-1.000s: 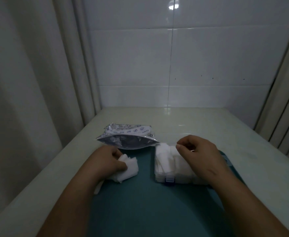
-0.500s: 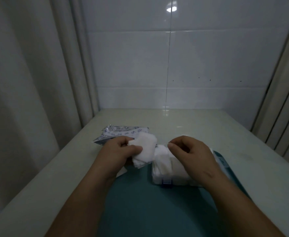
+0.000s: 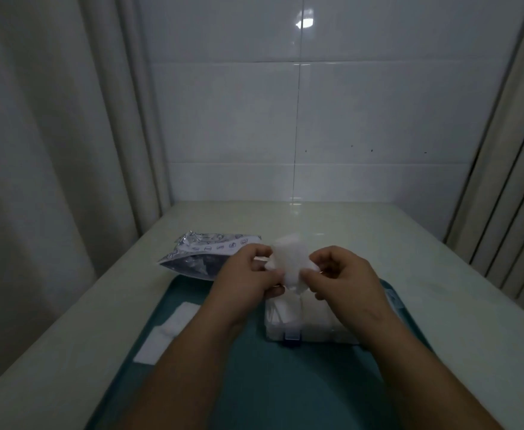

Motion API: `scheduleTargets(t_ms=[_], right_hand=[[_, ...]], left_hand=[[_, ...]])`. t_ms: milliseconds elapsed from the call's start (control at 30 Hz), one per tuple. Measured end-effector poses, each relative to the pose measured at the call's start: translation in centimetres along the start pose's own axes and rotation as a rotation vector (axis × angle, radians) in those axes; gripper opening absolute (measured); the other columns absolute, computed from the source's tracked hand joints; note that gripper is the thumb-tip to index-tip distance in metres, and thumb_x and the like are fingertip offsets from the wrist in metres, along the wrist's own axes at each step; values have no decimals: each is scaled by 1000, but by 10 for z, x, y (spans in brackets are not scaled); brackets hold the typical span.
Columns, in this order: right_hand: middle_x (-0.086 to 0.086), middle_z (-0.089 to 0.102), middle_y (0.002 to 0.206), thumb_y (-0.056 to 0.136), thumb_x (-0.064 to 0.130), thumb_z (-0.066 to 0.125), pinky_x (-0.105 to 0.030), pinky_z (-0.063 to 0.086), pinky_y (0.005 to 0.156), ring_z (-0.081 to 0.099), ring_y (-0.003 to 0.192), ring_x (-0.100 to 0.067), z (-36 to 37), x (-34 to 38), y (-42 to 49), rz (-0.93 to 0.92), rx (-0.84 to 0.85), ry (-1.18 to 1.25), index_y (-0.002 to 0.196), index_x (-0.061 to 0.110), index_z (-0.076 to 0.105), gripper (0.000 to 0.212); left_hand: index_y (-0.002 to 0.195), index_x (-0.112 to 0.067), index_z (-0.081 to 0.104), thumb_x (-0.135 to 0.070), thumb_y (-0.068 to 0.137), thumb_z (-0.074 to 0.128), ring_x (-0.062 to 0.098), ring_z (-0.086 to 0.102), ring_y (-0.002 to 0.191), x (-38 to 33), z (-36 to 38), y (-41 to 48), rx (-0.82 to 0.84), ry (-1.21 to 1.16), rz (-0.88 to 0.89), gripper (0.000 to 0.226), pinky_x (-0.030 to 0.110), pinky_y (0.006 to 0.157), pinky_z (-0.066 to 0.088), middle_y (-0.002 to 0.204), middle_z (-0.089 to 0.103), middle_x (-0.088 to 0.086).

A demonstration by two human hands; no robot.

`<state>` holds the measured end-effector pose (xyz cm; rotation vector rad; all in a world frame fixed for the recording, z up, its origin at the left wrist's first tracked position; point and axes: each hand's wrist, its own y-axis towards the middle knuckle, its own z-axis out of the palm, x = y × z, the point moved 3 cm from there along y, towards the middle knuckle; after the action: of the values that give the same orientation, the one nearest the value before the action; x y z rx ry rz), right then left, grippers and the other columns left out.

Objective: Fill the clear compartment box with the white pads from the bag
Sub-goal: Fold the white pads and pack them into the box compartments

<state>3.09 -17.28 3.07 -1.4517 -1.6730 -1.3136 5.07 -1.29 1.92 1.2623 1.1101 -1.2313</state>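
Note:
A small stack of white pads is held up above the clear compartment box. My left hand pinches its left side and my right hand pinches its right side. The box sits on a teal mat, holds white pads and has a blue latch at its front. The silver printed bag lies flat on the table behind my left hand. More loose white pads lie at the mat's left edge.
The pale table ends at a white tiled wall behind. Curtains hang along the left and at the right corner. The box's open clear lid edge shows to the right of my right wrist.
My left hand lifted a stack of pads from the mat's left side and carried it right, over the box. My right hand has taken hold of the stack's other side.

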Motion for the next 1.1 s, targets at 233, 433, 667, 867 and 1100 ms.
scheduleTargets(t_ms=[233,433,667,867,1100], right_hand=[[15,61,78,85,25,70,-10,44,61,58,68,1,11,11,-9,-137,-31,-252,88,34,57,16],[20,59,78,82,33,73,-11,50,61,58,77,8,23,14,-13,-223,-4,-236,84,44,47,28],[21,59,81,83,35,70,-18,53,66,57,77,5,25,15,-13,-275,20,-277,82,46,50,23],[21,61,87,84,33,70,-14,54,71,60,81,6,30,15,-14,-286,49,-236,85,47,50,25],[23,59,84,83,36,70,-14,49,65,57,82,5,30,17,-17,-304,65,-266,90,46,50,23]], left_hand=[[114,-45,57,-62,72,67,15,59,110,-1,11,-15,-67,-42,191,46,39,94,52,123,56,-2],[88,-31,60,-29,76,69,24,64,93,2,8,-12,-286,-140,168,15,41,77,56,104,63,8],[85,-15,62,-9,91,50,22,57,88,2,10,-8,-244,-553,67,15,37,79,48,93,57,11],[106,-15,57,-6,89,60,18,62,78,1,14,-11,-155,-617,32,19,29,63,53,98,59,11],[98,-17,55,-18,93,57,25,62,83,4,15,-9,-212,-578,-10,6,36,70,57,97,59,15]])
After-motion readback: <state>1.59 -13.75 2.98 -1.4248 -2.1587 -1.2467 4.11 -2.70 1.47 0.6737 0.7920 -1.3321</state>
